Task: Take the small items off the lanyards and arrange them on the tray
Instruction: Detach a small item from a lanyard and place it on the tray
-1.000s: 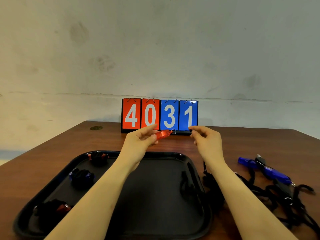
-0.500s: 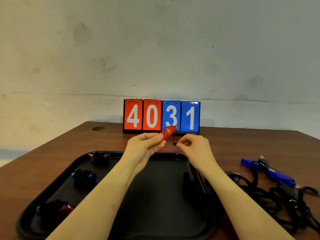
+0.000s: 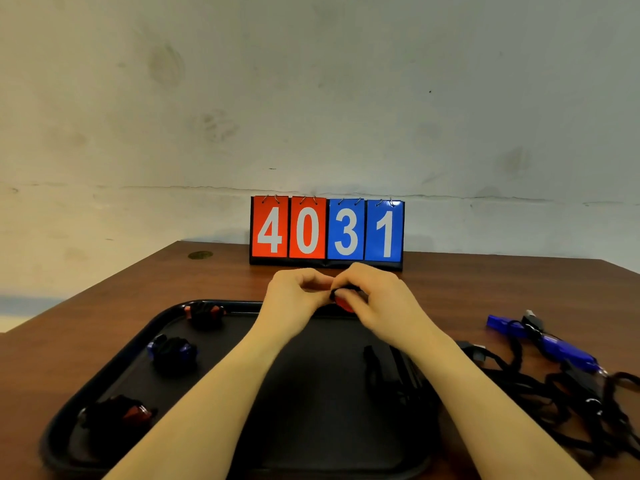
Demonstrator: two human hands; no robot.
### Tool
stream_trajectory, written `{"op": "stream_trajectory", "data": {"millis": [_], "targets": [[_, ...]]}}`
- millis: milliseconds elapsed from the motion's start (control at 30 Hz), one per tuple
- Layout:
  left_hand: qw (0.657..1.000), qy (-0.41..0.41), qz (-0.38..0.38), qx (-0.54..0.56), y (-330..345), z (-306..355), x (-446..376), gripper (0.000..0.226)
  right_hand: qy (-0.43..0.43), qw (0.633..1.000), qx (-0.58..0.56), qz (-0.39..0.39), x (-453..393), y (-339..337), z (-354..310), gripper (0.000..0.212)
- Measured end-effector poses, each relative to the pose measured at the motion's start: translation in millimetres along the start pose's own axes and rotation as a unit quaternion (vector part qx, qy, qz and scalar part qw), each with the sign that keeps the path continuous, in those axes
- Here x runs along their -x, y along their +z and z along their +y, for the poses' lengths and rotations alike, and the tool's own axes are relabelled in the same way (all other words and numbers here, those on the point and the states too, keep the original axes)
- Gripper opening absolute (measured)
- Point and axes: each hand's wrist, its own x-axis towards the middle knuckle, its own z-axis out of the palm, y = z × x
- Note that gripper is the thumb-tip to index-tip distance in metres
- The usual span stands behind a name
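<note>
Left hand [image 3: 294,292] and right hand [image 3: 375,299] are meeting over the tray's [image 3: 104,372] far rim, fingers curling together around a small red item [image 3: 344,304]. Fingers are hiding most of it, leaving only a red edge and a dark cord showing.

one tray [image 3: 114,368], perhaps three bundles [image 3: 173,351], four number cards [image 3: 327,230]

Matt black tray [image 3: 162,327], wood-grain table [image 3: 485,289]

Two bare forearms, no sleeves, left hand [image 3: 298,292] and right hand [image 3: 377,299] ungloved
</note>
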Motion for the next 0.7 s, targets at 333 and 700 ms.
{"op": "stream_trajectory", "data": {"millis": [333,700], "targets": [[0.996,-0.02,-0.045,0.071,-1.3,0.1,2.0,0.021,0.065,0.989,-0.093,0.098,2.3,-3.2,10.3,0.014],[0.985,0.0,-0.091,0.144,-1.7,10.2,6.6,0.022,0.191,0.914,-0.336,0.126,2.1,-16.2,19.5,0.008]]}}
